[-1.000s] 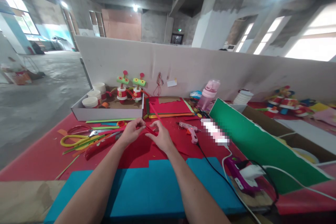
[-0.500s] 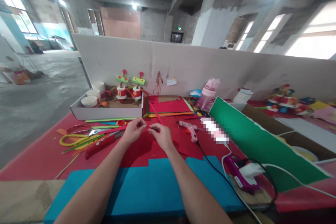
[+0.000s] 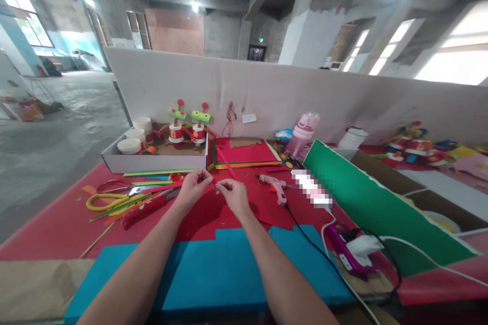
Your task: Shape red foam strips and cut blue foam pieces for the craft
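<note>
My left hand [image 3: 193, 187] and my right hand [image 3: 235, 196] face each other over the middle of the red table, fingertips pinched close together. Between them is a narrow red paper strip [image 3: 226, 162]; one length runs up and away past my right fingers, and another red length [image 3: 166, 187] stretches left from behind my left hand. Whether these are one strip or two is hidden at the fingertips. Left of my hands lie scissors with yellow handles [image 3: 91, 203], scissors with red handles [image 3: 104, 186] and loose green strips [image 3: 121, 207]. A pink glue gun [image 3: 275, 186] rests to the right.
A shallow white box [image 3: 152, 163] at the back left holds paper cups [image 3: 128, 145] and two paper-cup figures [image 3: 176, 133]. Coloured sheets [image 3: 247, 153] lie behind my hands. On the right are a pink bottle [image 3: 304, 134], a purple power strip [image 3: 353, 256] with cables, and a green-sided box [image 3: 373, 203].
Both hands stay in nearly the same place, with the fingertips shifting slightly at the red strip. The view has tilted a little; nothing else has visibly moved.
</note>
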`<state>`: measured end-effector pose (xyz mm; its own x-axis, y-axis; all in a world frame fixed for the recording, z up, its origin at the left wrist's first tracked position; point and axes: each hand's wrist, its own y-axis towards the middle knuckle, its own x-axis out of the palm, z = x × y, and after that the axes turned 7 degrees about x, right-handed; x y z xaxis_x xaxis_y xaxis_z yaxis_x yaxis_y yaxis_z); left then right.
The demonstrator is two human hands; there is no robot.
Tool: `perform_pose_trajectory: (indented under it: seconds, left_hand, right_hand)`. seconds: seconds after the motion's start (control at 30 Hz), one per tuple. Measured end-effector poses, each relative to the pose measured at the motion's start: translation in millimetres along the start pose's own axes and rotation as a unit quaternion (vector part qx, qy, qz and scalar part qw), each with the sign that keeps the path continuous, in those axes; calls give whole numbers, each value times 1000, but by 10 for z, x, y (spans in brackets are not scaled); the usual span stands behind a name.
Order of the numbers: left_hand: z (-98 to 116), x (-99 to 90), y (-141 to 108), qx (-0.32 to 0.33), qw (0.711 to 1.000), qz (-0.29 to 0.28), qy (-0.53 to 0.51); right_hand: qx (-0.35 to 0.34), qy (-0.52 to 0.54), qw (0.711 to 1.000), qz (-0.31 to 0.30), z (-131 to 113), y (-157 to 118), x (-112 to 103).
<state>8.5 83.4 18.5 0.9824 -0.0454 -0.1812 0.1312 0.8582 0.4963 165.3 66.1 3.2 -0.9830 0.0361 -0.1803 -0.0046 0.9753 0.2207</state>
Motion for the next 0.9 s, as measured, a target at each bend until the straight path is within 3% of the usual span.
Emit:
perform_pose_trajectory:
  seconds: [0.1,0.27,0.57,0.9]
  left_hand:
    - [61,-9,7,-33,996,18,-81]
    - [89,16,-6,-105,988,-34,-106]
    - [20,52,-29,-122,986,-25,-113]
    - [22,61,-27,-125,981,-22,-147]
  right_hand:
    - [34,68,997,-10,39,31,-10]
    - [50,119,991,-18,47,35,-10]
    - [30,76,996,-38,21,13,-8]
    - [55,86,993,-55,2,13,-8]
